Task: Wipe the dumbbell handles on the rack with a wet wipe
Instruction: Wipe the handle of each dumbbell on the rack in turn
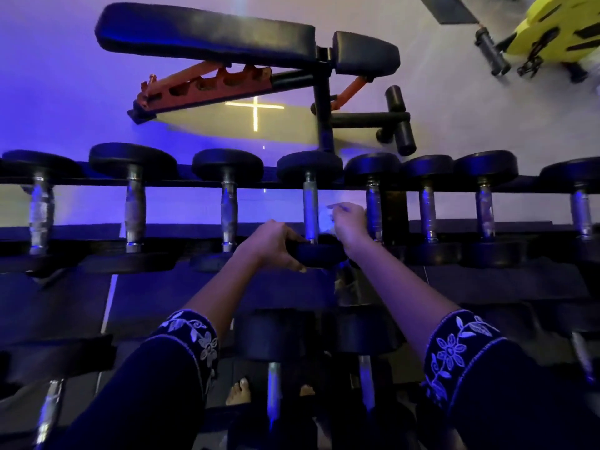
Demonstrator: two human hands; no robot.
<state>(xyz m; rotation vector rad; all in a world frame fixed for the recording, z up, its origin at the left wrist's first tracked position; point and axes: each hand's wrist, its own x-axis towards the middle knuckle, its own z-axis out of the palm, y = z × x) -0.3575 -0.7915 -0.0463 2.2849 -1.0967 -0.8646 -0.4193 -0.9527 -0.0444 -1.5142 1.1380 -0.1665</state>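
**Upper tier, fourth dumbbell from the left: both hands at it**

Head view, looking down over the rack (181, 230) under blue-violet light. The upper tier runs across the middle of the frame with eight dumbbells side by side, handles pointing away from the viewer.

Left hand (276, 245): centre of frame, fingers curled over the near head of the fourth dumbbell (319, 253), thumb under its lower edge. A firm grip on the head.

Right hand (349, 222): just right of centre and slightly higher, closed into a loose fist. It holds a pale, blurred wet wipe (325, 218), which shows at the left side of the fist.

Handle (310, 209): the bare metal bar of the same dumbbell, just left of the wipe. The blur makes it impossible to tell whether the wipe touches the bar.

Both forearms come in from the lower edge, in dark sleeves (461, 349) with pale floral embroidery at the cuffs.

Lower tier: two dumbbells (274, 339) at lower centre, between the forearms. Bare toes (238, 389) show beside them on the floor.

Behind the rack: an adjustable bench (207, 34) with black pads and an orange frame, at upper centre. A yellow machine (558, 27) sits in the upper right corner, cut off by the frame edge
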